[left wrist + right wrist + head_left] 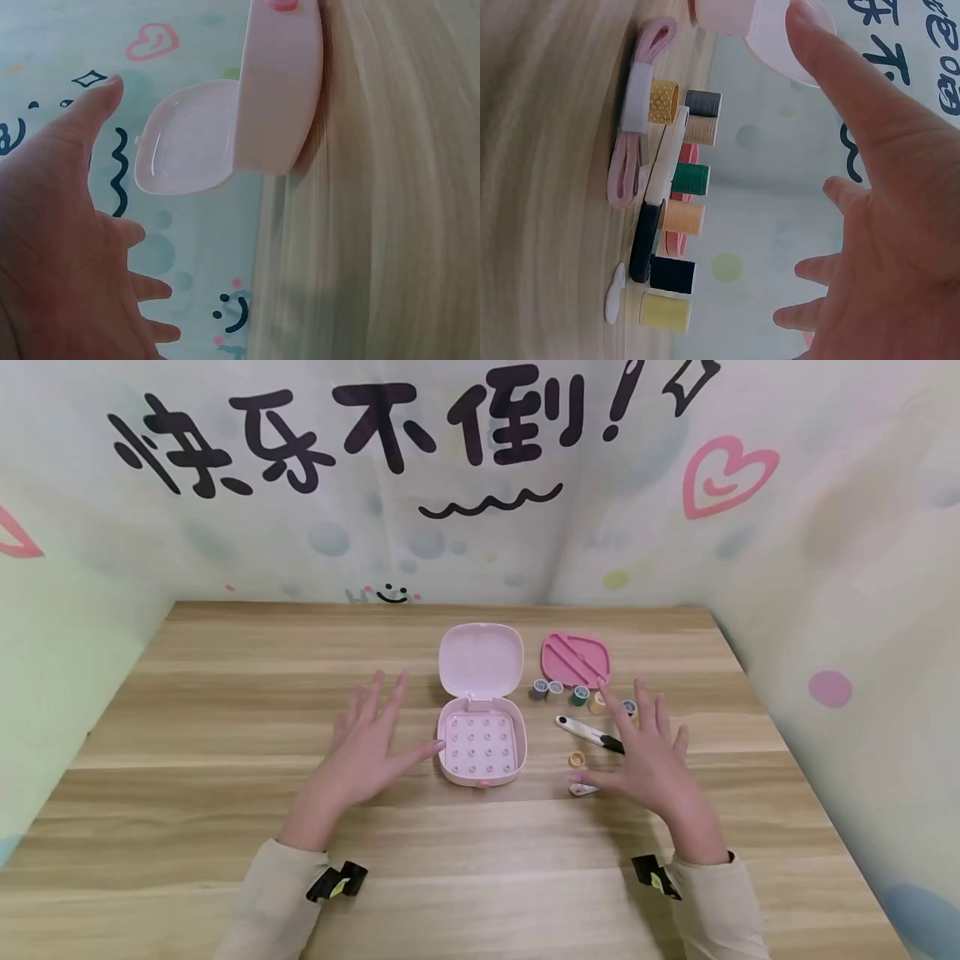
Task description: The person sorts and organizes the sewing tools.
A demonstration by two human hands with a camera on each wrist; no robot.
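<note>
The pink box [465,778] stands at the middle of the table, its lid [481,660] raised on the far side. It looks like thin moulded plastic, so probably light, stiff and rather slippery; the outer left and right walls seem the best hold, with the hinge likely the weak spot. To the right, the thread spools [580,696] should be light and apt to roll, best pinched by their ends; the soft tape bundle [636,105] looks easiest to take at its white band. The left hand [363,747] has its fingers spread wide and holds nothing, its thumb near the box's left side, apart from it. The right hand [652,756] is likewise splayed and holds nothing, above the spools and the black-and-white tool [581,728], touching neither
</note>
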